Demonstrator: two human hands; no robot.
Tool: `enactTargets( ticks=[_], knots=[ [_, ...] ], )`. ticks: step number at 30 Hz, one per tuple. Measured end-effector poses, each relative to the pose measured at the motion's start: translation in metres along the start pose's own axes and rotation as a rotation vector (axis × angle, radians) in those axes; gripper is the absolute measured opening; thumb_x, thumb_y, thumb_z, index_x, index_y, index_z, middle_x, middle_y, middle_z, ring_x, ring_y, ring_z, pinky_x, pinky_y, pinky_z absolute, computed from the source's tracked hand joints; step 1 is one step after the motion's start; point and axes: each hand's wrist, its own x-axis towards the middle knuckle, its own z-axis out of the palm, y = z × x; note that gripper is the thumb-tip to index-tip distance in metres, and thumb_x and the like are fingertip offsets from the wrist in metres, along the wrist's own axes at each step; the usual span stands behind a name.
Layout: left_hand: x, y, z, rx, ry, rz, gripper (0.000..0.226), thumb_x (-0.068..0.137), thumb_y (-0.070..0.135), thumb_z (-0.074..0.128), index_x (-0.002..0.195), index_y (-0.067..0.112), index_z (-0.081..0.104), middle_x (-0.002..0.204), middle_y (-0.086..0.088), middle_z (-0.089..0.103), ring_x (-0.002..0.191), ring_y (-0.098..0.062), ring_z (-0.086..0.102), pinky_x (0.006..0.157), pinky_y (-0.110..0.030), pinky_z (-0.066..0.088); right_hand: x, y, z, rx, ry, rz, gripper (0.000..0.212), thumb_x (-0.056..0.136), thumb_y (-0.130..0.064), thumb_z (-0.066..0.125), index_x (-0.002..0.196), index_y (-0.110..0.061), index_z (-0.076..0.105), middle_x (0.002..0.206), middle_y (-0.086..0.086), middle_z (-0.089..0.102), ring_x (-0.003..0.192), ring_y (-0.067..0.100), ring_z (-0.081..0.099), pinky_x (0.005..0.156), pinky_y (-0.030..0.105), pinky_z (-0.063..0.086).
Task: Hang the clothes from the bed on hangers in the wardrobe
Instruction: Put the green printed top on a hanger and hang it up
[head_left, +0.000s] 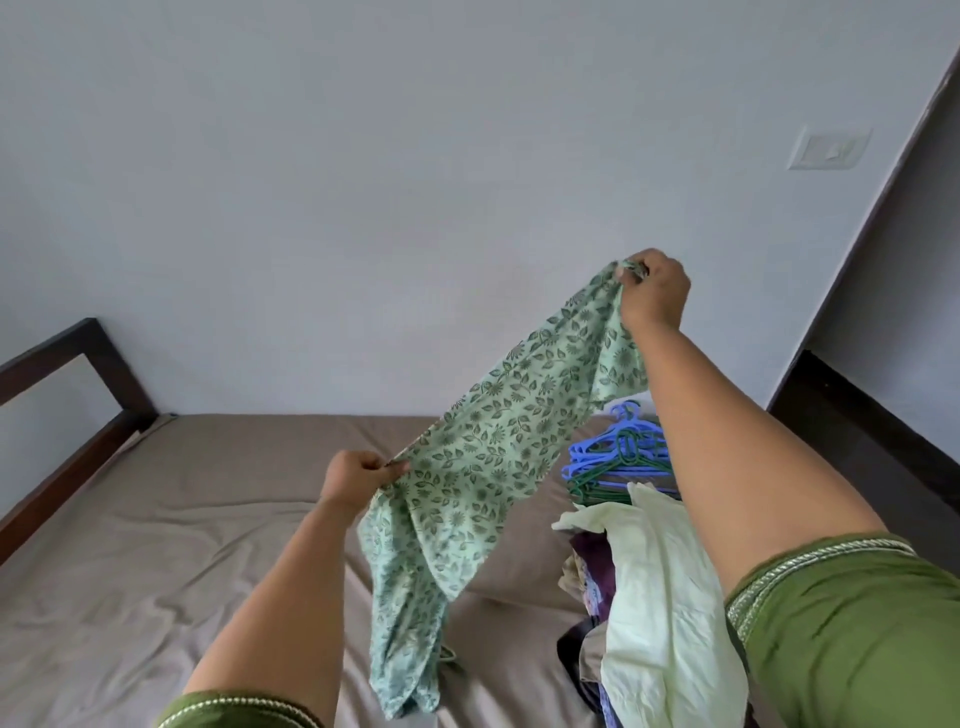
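Both hands, left (358, 475) and right (655, 291), pinch a green floral garment (498, 441) stretched above the bed (156, 545). Early stage, I judge: no hanger on it yet, hangers (618, 457) and a clothes pile (654, 597) wait at right; wardrobe unseen.

Pale grey wall (363, 182), white switch plate (828, 148), dark wooden bedframe (78, 374)

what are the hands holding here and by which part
Both hold the green floral garment along its upper edge: the right hand grips one raised end, the left hand pinches the edge lower down. The rest hangs over the bed.
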Motion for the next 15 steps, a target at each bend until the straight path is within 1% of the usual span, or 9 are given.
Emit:
enactTargets(
  ticks=[3,5,7,8,10,11,13,14,15],
  knots=[
    [-0.005,0.010,0.009,0.024,0.093,0.041,0.038,0.067,0.027,0.087,0.069,0.010,0.054,0.060,0.001,0.052,0.054,-0.013,0.039,0.051,-0.024,0.036,-0.024,0.006,0.016,-0.040,-0.136,0.098,0.015,0.094,-0.009,0.055,0.101,-0.012,0.068,0.111,0.013,0.062,0.096,0.029,0.063,0.075,0.026,0.050],
    [-0.004,0.023,0.014,0.118,0.040,0.045,0.035,0.069,0.029,0.085,0.082,0.011,0.058,0.074,0.001,0.063,0.061,-0.013,0.052,0.055,-0.022,0.042,-0.046,0.013,0.027,-0.072,-0.254,0.157,0.019,0.093,-0.010,0.051,0.098,-0.018,0.067,0.108,0.010,0.064,0.096,0.029,0.062,0.078,0.034,0.054],
    [-0.004,0.040,0.017,0.319,-0.084,-0.008,0.038,0.081,0.041,0.072,0.096,0.006,0.067,0.085,-0.002,0.068,0.067,-0.014,0.058,0.061,-0.023,0.049,-0.074,0.016,0.038,-0.018,-0.366,0.168,0.023,0.095,-0.009,0.044,0.103,-0.010,0.065,0.106,0.010,0.066,0.088,0.024,0.059,0.070,0.029,0.048],
    [-0.007,0.052,0.017,0.385,-0.130,-0.037,0.048,0.089,0.047,0.061,0.105,0.003,0.069,0.093,-0.006,0.068,0.076,-0.016,0.062,0.071,-0.025,0.052,-0.089,0.017,0.043,0.015,-0.393,0.160,0.023,0.096,-0.009,0.041,0.103,-0.006,0.063,0.103,0.013,0.066,0.085,0.023,0.058,0.068,0.026,0.042],
    [-0.014,0.074,0.020,0.405,-0.182,-0.003,0.056,0.097,0.047,0.048,0.120,-0.002,0.063,0.112,-0.012,0.065,0.104,-0.024,0.061,0.092,-0.031,0.048,-0.120,0.013,0.049,0.088,-0.479,0.179,0.017,0.095,-0.010,0.042,0.100,-0.010,0.059,0.090,0.012,0.065,0.080,0.023,0.057,0.066,0.024,0.036],
    [-0.015,0.084,0.023,0.383,-0.208,0.039,0.051,0.097,0.044,0.052,0.113,-0.002,0.065,0.106,-0.011,0.063,0.101,-0.025,0.059,0.089,-0.031,0.046,-0.136,0.008,0.049,0.129,-0.581,0.196,0.014,0.094,-0.010,0.044,0.099,-0.015,0.056,0.082,0.008,0.062,0.074,0.023,0.056,0.062,0.025,0.036],
    [-0.019,0.095,0.028,0.272,-0.201,0.146,0.032,0.092,0.036,0.063,0.080,0.006,0.063,0.074,-0.005,0.055,0.070,-0.020,0.049,0.065,-0.028,0.037,-0.156,-0.001,0.048,0.122,-0.878,0.174,0.020,0.088,-0.011,0.050,0.106,-0.019,0.055,0.077,0.000,0.058,0.072,0.020,0.055,0.059,0.026,0.039],
    [-0.021,0.100,0.029,0.218,-0.193,0.195,0.031,0.090,0.034,0.066,0.075,0.008,0.060,0.066,-0.004,0.053,0.062,-0.019,0.045,0.060,-0.028,0.034,-0.162,-0.005,0.050,0.076,-1.028,0.119,0.030,0.085,-0.014,0.055,0.114,-0.022,0.054,0.085,-0.001,0.060,0.079,0.019,0.058,0.065,0.027,0.043],
    [-0.023,0.104,0.030,0.199,-0.205,0.240,0.027,0.090,0.032,0.066,0.079,0.008,0.064,0.067,-0.005,0.059,0.061,-0.019,0.048,0.059,-0.029,0.037,-0.167,-0.011,0.050,0.043,-1.152,0.067,0.042,0.081,-0.020,0.061,0.122,-0.026,0.052,0.097,-0.001,0.061,0.090,0.020,0.060,0.075,0.029,0.047]
  ],
)
